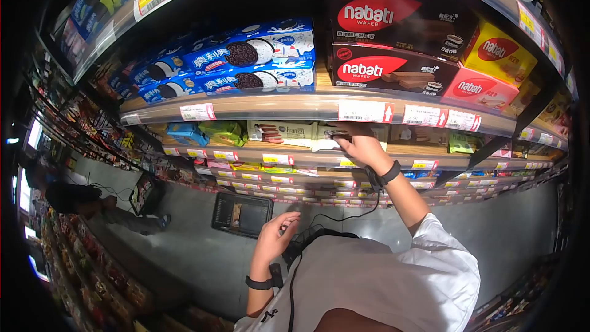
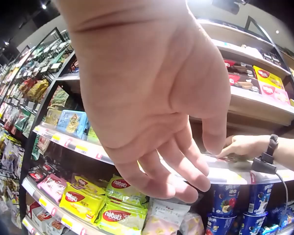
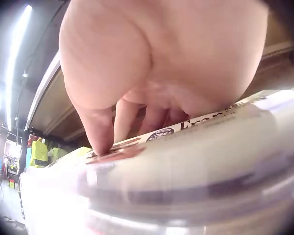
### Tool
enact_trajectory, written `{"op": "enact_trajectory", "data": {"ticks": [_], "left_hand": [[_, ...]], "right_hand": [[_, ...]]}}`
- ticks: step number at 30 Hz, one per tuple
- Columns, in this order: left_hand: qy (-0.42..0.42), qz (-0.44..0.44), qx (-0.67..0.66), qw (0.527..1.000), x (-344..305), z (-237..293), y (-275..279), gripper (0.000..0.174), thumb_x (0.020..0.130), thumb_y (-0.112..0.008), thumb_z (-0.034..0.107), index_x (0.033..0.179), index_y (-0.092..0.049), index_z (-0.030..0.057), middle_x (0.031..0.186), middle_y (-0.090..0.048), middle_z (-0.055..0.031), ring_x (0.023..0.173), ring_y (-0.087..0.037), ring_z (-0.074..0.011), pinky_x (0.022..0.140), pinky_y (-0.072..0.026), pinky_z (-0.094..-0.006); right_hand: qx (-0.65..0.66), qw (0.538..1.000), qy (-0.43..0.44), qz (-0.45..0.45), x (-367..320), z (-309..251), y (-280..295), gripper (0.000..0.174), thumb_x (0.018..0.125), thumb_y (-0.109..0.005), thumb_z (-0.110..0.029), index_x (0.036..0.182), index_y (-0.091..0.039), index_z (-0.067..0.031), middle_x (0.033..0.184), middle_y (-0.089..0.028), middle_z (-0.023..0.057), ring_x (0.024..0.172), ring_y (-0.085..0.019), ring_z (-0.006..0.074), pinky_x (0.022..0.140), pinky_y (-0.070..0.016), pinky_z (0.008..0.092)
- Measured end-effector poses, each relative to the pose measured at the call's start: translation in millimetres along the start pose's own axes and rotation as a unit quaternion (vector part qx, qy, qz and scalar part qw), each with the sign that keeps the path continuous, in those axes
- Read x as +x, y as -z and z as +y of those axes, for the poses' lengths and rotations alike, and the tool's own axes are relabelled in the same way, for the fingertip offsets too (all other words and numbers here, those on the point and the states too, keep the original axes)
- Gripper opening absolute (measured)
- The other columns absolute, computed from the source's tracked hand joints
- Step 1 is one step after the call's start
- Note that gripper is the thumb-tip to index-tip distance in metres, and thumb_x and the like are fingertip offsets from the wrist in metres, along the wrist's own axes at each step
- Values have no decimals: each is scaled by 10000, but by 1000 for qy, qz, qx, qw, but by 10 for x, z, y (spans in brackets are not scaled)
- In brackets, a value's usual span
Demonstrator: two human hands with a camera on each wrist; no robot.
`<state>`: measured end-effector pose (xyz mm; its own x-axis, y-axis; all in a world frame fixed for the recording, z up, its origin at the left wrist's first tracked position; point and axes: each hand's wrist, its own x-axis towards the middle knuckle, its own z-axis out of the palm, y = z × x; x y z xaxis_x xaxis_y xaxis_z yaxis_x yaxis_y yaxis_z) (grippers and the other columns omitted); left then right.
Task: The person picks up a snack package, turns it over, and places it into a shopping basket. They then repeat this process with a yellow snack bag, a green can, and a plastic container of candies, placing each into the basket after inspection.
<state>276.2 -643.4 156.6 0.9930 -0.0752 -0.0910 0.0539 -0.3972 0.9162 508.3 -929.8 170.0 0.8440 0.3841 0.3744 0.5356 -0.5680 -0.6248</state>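
In the head view, my right hand (image 1: 365, 150) reaches into the shelf below the wafer boxes, over a cream Franzzi pack (image 1: 324, 144). Up close in the right wrist view, the thumb of the right hand (image 3: 161, 54) presses on the printed face of the pack (image 3: 196, 147), while the other fingers pass behind its upper edge, tips hidden. Another Franzzi pack (image 1: 279, 133) lies just left of it. My left hand (image 1: 276, 233) hangs in front of my body, fingers loosely bent and holding nothing; the left wrist view shows its palm (image 2: 147, 88).
Blue cookie boxes (image 1: 252, 55) and dark nabati boxes (image 1: 393, 71) stand one shelf higher. A shelf edge with price tags (image 1: 365, 112) runs just above the right hand. A black basket (image 1: 243, 214) sits on the floor, and a person (image 1: 92, 200) is at the left.
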Motion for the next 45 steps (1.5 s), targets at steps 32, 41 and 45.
{"op": "enact_trajectory", "data": {"ticks": [32,41,45], "left_hand": [[153,-4,8,988,-1625,-655,511,473,1065,-625,296,1455,-579,33,1255,-724,-157,1089,-710,-249,939,-546,-367],[296,212,-20,931,-3774,-1322,1057,469,1043,-643,346,1389,-635,29,1192,-748,-179,997,-726,-341,873,-563,-409],[347,216,-22,912,-4435,-1594,1143,495,1039,-653,368,1396,-633,25,1182,-756,-178,1013,-736,-327,886,-564,-396]], "right_hand": [[268,932,-23,-245,-1232,-1563,-1647,152,974,-669,-58,1098,-755,-69,845,-742,-7,615,-556,37,576,-458,244],[266,797,176,-512,-1860,-3470,-3069,261,962,-656,-141,1203,-699,-49,889,-741,114,753,-681,259,720,-540,375],[261,724,218,-600,-2020,-4243,-3446,266,976,-643,-172,1203,-692,-43,968,-759,151,860,-725,325,778,-557,415]]}}
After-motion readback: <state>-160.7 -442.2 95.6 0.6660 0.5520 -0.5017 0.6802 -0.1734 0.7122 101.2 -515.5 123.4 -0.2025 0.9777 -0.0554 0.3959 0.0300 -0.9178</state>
